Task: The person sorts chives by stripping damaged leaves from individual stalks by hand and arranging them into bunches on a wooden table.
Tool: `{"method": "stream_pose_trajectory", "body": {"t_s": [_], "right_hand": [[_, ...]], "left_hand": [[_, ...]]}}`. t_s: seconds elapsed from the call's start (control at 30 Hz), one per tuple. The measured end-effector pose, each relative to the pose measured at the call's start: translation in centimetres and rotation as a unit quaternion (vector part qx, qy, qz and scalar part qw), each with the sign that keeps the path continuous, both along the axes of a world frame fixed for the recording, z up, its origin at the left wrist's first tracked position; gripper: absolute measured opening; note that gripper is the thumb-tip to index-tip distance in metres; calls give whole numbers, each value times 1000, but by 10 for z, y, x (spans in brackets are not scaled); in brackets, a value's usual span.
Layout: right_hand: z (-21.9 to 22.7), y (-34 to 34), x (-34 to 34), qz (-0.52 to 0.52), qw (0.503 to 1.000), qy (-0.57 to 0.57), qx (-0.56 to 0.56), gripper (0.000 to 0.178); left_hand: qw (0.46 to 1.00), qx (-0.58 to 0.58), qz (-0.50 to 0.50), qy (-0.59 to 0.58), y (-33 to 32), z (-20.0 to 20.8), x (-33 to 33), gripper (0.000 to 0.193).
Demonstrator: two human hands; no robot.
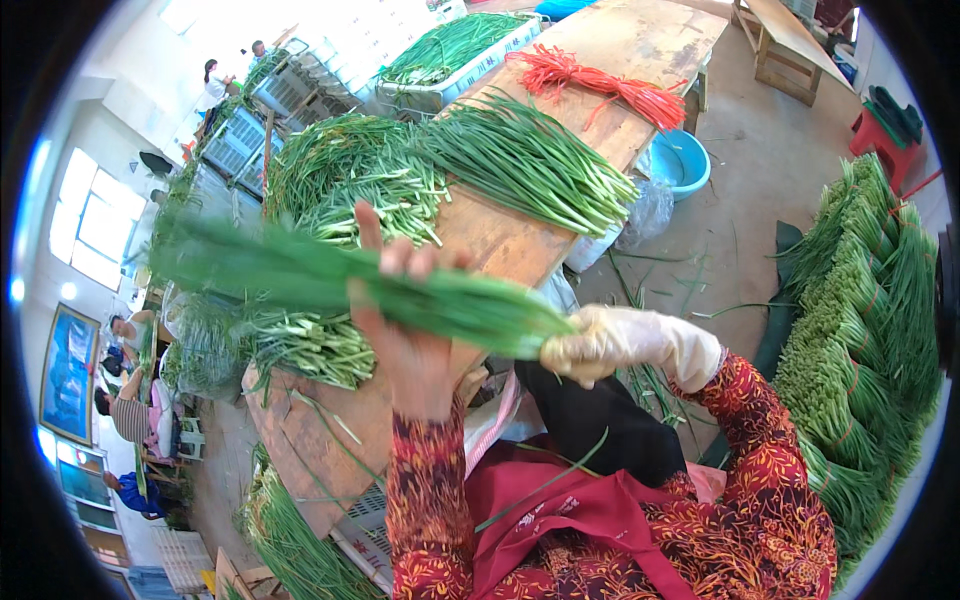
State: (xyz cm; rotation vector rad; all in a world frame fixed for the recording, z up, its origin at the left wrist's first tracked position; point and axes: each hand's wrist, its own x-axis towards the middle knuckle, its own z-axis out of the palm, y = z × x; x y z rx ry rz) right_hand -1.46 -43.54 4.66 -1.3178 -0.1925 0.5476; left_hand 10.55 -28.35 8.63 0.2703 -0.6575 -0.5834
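Note:
A bunch of long green garlic chives [450, 305] is held level above the table's edge, its leafy left end blurred by motion. My bare left hand [400, 300] supports the middle of the bunch, fingers loosely curled around it and one finger raised. At the pale stem end, my right hand [590, 345], in a cream rubber glove, is closed around the stalks. Beneath and beyond lie loose garlic chives [310, 345] on the wooden table [490, 235]. Another neat pile of chives [530, 165] lies farther along the tabletop.
Red ties [605, 85] lie at the table's far end. Beside the table stands a blue basin [680, 163]. Tied chive bundles [850, 350] are stacked along the right. A white crate [460, 75] full of chives stands at the back. Other people [130, 400] work at left.

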Motion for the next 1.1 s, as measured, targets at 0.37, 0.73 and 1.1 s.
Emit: {"method": "stream_pose_trajectory", "body": {"t_s": [0.37,0.73,1.1], "right_hand": [[-42,-102,66,-220,958,154,-101,30],[-26,-100,45,-203,941,171,-211,36],[-40,-116,66,-415,644,-312,-562,27]], "left_hand": [[687,502,466,-243,-109,-77,117,69],[467,426,383,-673,-142,-104,70,32],[400,417,454,-678,-137,-106,72,30]]}}
